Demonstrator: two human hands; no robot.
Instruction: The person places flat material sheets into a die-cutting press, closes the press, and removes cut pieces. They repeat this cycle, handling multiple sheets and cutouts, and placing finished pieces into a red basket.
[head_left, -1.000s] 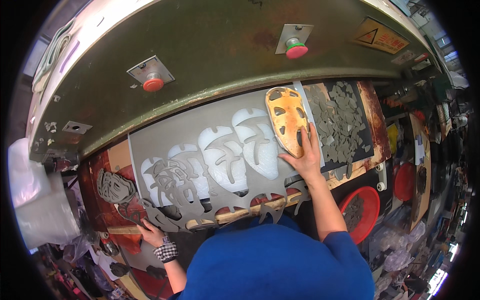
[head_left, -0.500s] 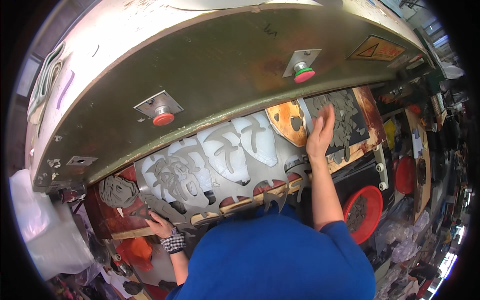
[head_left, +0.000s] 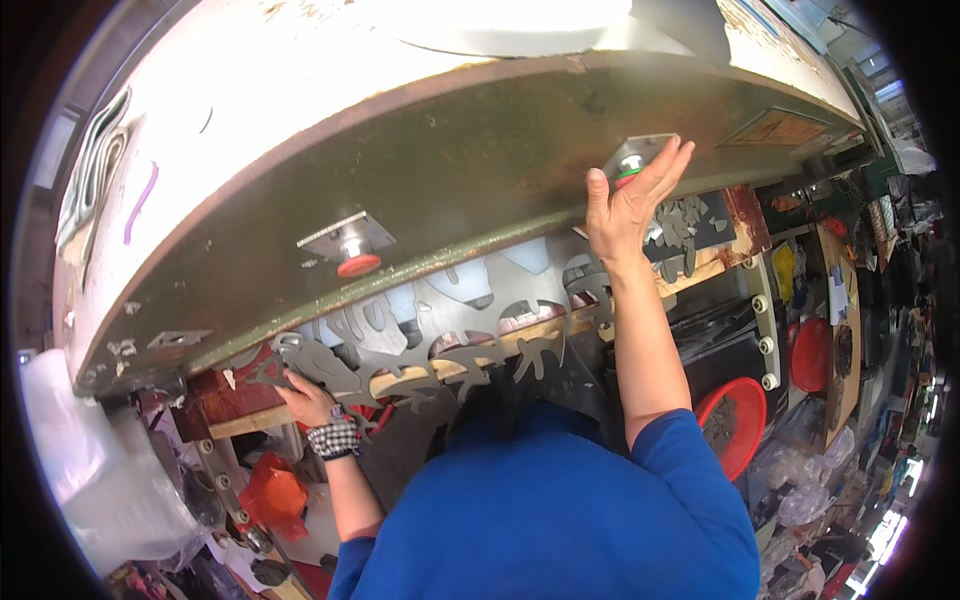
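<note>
My right hand [head_left: 632, 215] is raised to the green front of a press, palm toward a green-ringed push button [head_left: 628, 176] on a metal plate. Its fingers are stretched and the thumb stands apart; whether the palm touches the button is hidden. My left hand [head_left: 308, 402], with a checked band at the wrist, is closed at the near left edge of the worktable on some flat grey cut pieces [head_left: 318, 362]. Beside it, a grey sheet with cut-out openings [head_left: 485, 325] overhangs the table edge. Pale blue shapes [head_left: 465, 280] lie on the sheet, partly covered by the press.
A second, red push button [head_left: 358, 266] sits left on the press front. Grey scraps [head_left: 680, 225] lie at the table's right end. A red basin [head_left: 735, 425] with scraps stands lower right, and a red-orange bag [head_left: 275, 495] lies lower left.
My right hand has moved up and slightly left, from the scraps to the push button. The view has shifted, and the press front hides more of the sheet. My left hand stays by the grey pieces.
</note>
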